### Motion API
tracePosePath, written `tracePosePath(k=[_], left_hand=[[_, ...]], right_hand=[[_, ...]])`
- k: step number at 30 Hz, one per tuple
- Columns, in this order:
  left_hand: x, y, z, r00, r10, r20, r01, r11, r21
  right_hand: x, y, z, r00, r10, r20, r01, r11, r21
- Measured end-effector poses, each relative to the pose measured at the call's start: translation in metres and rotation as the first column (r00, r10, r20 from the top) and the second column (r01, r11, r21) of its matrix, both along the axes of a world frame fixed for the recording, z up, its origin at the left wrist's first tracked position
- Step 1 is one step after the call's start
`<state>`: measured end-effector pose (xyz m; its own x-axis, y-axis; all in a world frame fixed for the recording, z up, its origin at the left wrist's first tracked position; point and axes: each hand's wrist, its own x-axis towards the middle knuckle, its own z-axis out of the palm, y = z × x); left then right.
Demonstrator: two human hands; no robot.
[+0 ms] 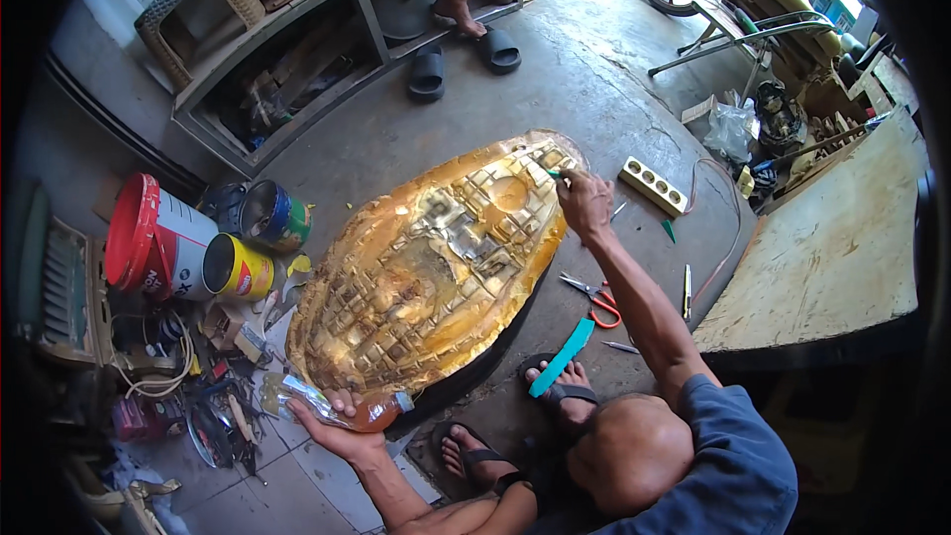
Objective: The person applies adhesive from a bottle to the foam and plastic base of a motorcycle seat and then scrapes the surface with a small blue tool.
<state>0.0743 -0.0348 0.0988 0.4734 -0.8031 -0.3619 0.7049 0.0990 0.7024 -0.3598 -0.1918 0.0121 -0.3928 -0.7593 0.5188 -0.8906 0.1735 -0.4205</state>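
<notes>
An upturned motorcycle seat base [396,297], smeared with glossy yellow-amber stuff, lies on the floor before me. My left hand [337,424] holds a clear plastic bottle [381,412] of amber liquid tipped on its side, close to the base's near end. At the far right rim, my right hand [586,202] pinches a small green piece [553,173] against or just over the base. A teal strip [563,357] lies across my sandalled foot. Orange-handled scissors [602,305] rest on the floor right of the base.
A white power strip [654,186] and a pen-like tool [686,292] lie on the right. Paint buckets [183,248] and scattered tools [223,416] crowd the left. Another person's foot [458,16] hangs by a low bench, near black slides [426,73]. A large board [822,248] leans at right.
</notes>
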Motion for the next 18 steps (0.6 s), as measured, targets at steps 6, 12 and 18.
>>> tracePosePath(k=[6,12,18], left_hand=[[-0.016,-0.008,-0.003,1.0,0.01,-0.006,-0.01,1.0,0.004],[-0.011,-0.011,-0.002,0.998,-0.048,0.037,0.051,0.996,-0.074],[-0.036,-0.022,-0.016,0.99,-0.119,-0.079,0.096,0.964,-0.249]], right_hand=[[0.019,0.016,-0.03,0.927,0.32,-0.194,-0.308,0.947,0.087],[0.094,0.057,0.023,0.861,0.43,0.272,-0.507,0.773,0.382],[0.143,0.102,0.015,0.409,0.072,0.909,-0.786,0.533,0.312]])
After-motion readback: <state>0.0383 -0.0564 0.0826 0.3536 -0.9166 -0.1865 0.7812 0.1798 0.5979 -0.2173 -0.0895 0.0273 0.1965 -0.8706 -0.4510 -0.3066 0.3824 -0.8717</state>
